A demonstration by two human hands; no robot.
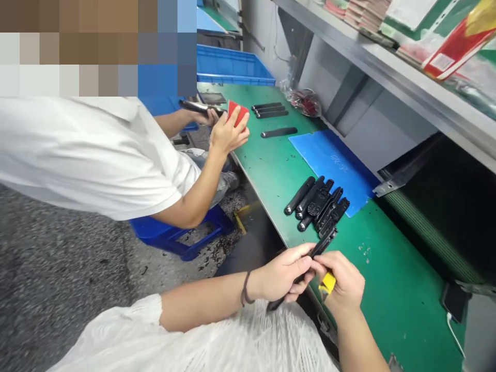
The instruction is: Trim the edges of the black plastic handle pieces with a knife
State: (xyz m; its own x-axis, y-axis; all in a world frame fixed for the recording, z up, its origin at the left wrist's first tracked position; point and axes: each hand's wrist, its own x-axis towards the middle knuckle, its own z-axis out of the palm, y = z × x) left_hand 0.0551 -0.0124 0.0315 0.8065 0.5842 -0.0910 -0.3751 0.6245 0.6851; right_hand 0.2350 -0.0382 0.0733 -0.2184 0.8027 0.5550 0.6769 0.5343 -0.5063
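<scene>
My left hand (289,274) is closed around a long black plastic part (327,240), held slantwise over my lap at the table's edge. Close against it, my right hand (344,284) grips a yellow tool (328,283) that looks like a utility knife; its working tip is hidden by my fingers. Just beyond my hands, a pile of similar black plastic parts (320,201) lies on the green table (387,268). Some parts show a smooth outer face, others a ribbed inner side.
On my left a co-worker in a white shirt (127,160) holds a black part (197,107) and a red pad (237,114). More black parts (271,109) lie farther along, near a blue sheet (333,160). A metal shelf (387,57) overhangs; a phone (455,302) lies at right.
</scene>
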